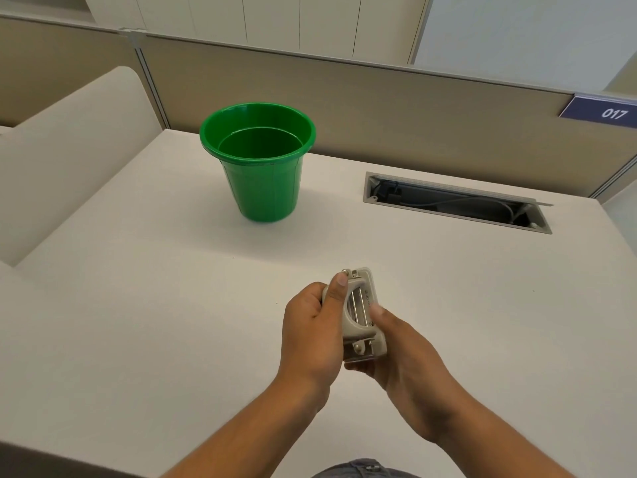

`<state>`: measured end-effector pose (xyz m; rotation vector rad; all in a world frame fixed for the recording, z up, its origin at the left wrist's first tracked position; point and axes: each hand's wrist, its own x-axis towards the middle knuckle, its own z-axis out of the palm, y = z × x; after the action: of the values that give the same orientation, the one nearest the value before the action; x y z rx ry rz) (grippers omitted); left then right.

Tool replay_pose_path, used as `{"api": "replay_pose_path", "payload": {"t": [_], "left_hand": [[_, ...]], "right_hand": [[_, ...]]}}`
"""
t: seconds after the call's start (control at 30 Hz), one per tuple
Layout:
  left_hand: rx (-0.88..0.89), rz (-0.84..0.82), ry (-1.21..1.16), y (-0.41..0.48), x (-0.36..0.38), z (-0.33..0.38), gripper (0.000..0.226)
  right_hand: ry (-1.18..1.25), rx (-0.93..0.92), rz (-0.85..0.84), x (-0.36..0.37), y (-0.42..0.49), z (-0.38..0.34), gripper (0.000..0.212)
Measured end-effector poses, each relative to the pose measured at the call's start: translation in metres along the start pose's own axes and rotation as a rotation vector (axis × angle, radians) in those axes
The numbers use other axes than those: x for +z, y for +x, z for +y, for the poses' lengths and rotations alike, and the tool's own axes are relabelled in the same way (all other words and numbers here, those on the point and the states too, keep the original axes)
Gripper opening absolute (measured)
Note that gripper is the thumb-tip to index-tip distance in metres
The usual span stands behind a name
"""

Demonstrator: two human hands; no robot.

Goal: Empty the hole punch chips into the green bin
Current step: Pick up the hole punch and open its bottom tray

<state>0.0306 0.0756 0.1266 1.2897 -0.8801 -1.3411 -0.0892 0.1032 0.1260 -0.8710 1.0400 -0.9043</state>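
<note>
Fingers of left hand (312,326) curled around beige hole punch (362,315), thumb pressed on its upper edge. Right hand (401,353) cupping punch from below, forefinger laid on its side. Punch held off white desk (138,305), underside turned up, near side of green bin (258,160). Bin upright, well apart from punch. Open cable tray (455,201) right of bin.

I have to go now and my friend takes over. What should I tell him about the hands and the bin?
Left hand and right hand: both grip the beige metal hole punch, held above the white desk.
Round green plastic bin: upright on the desk, farther back and to the left, looks empty.
Done: punch picked up.
Left: carry it over the bin, open its base, tip out the chips.
</note>
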Motion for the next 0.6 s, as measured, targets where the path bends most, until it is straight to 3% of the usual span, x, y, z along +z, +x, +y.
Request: {"api": "replay_pose_path", "payload": {"t": [0.1,0.23,0.6], "left_hand": [[-0.024,-0.030,-0.033,0.000,0.001,-0.002,0.051],[-0.062,-0.027,0.010,0.002,0.002,-0.006,0.042],[-0.120,0.078,-0.120,-0.001,0.003,-0.005,0.041]], "right_hand": [[0.226,0.064,0.051,0.002,0.006,0.000,0.056],[0.279,0.056,0.134,0.006,0.011,0.007,0.045],[0.484,0.119,0.066,0.010,0.013,0.008,0.044]]}}
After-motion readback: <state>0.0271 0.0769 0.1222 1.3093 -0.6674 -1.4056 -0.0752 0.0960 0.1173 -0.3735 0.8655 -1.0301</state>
